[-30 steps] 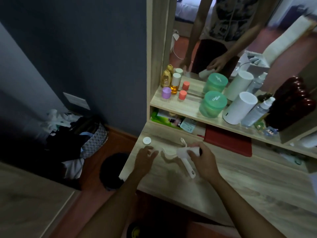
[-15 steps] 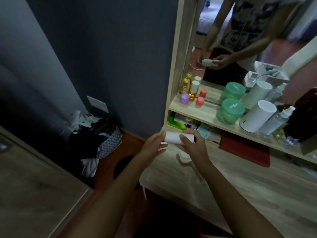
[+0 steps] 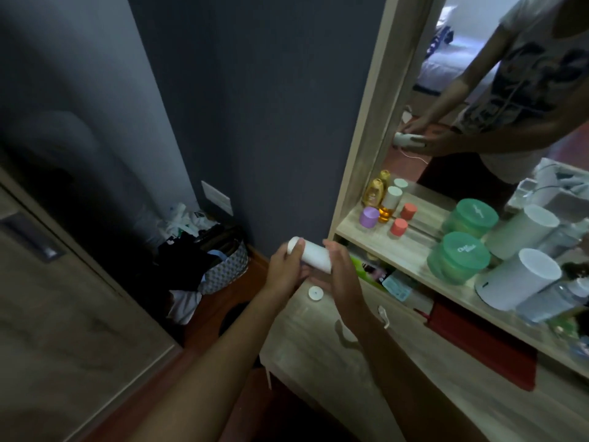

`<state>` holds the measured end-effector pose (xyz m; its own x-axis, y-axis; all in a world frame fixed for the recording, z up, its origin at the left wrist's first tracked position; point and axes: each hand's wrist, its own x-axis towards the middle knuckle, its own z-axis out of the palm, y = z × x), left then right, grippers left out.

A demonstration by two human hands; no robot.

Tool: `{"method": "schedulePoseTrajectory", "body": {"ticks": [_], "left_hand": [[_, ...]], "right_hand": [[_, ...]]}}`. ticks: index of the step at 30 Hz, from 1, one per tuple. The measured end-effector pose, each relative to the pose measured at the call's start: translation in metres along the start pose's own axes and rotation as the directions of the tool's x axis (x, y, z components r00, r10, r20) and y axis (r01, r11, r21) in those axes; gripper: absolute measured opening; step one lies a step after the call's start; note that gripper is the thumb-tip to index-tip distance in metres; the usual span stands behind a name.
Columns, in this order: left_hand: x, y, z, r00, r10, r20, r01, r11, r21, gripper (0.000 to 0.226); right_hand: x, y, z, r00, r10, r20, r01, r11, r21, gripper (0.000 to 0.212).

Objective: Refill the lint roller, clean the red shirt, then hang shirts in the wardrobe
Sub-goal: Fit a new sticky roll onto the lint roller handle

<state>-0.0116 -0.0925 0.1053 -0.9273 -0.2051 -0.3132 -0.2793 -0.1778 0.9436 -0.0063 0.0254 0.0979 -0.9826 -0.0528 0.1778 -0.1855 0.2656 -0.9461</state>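
Refill step: left hand (image 3: 283, 269) has a closed grip on the white roll (image 3: 310, 258) at its end, right hand (image 3: 339, 272) cupping the other, held above worktop (image 3: 318, 362) edge; next, seat it on handle, likely.

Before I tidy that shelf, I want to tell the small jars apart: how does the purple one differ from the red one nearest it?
The purple jar is wider and sits nearer the shelf's left end; the red jar is slimmer and stands to its right, closer to the green tubs. Purple is pale lilac, red is coral. Both are short, upright cylinders with flat tops, standing on the same wooden shelf.
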Motion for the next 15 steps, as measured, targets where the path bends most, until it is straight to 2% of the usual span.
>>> {"method": "schedulePoseTrajectory", "body": {"ticks": [1, 2, 4, 5, 6, 8, 10, 12, 13, 14, 15], "left_hand": [[0.003, -0.001, -0.001, 0.999, -0.043, -0.01, 0.042, 0.998, -0.049, 0.025], [0.007, -0.002, -0.003, 0.997, -0.065, -0.032, 0.063, 0.996, -0.059, 0.025], [0.012, -0.006, -0.009, 0.99, -0.09, -0.109, 0.085, 0.995, -0.049, 0.023], [0.014, -0.008, -0.013, 0.983, -0.107, -0.146, 0.099, 0.993, -0.056, 0.024], [0.017, -0.011, -0.018, 0.977, -0.126, -0.172, 0.116, 0.991, -0.07, 0.027], [0.021, -0.018, -0.028, 0.966, -0.163, -0.2, 0.147, 0.985, -0.09, 0.033], [0.022, -0.025, -0.038, 0.955, -0.193, -0.225, 0.169, 0.978, -0.119, 0.035], [0.019, -0.029, -0.044, 0.944, -0.221, -0.243, 0.192, 0.972, -0.138, 0.035], [0.017, -0.031, -0.046, 0.94, -0.237, -0.247, 0.205, 0.968, -0.147, 0.037], [0.014, -0.032, -0.048, 0.935, -0.256, -0.246, 0.219, 0.961, -0.166, 0.038], [0.012, -0.032, -0.049, 0.929, -0.277, -0.247, 0.236, 0.954, -0.183, 0.039]], "right_hand": [[0.004, 0.008, 0.0, 1.0, 0.008, 0.013, -0.008, 1.0, -0.027, 0.073], [0.005, 0.017, 0.001, 0.997, 0.067, -0.027, -0.068, 0.997, -0.031, 0.076], [0.013, 0.042, 0.001, 0.97, 0.193, -0.148, -0.198, 0.98, -0.02, 0.04], [0.013, 0.053, 0.004, 0.971, 0.201, -0.127, -0.207, 0.977, -0.04, 0.026], [0.014, 0.068, 0.008, 0.987, 0.146, -0.07, -0.159, 0.954, -0.255, 0.022], [0.011, 0.085, 0.015, 0.952, 0.288, 0.106, -0.241, 0.915, -0.322, 0.03], [0.007, 0.106, 0.023, 0.954, 0.253, 0.161, -0.198, 0.934, -0.297, 0.035], [0.018, 0.14, 0.027, 0.945, 0.241, 0.221, -0.115, 0.877, -0.466, 0.036], [0.017, 0.158, 0.032, 0.943, 0.255, 0.213, -0.129, 0.872, -0.473, 0.039], [0.017, 0.167, 0.039, 0.868, 0.374, 0.328, -0.209, 0.872, -0.442, 0.039], [0.012, 0.165, 0.038, 0.815, 0.43, 0.388, -0.208, 0.842, -0.498, 0.035]]}}
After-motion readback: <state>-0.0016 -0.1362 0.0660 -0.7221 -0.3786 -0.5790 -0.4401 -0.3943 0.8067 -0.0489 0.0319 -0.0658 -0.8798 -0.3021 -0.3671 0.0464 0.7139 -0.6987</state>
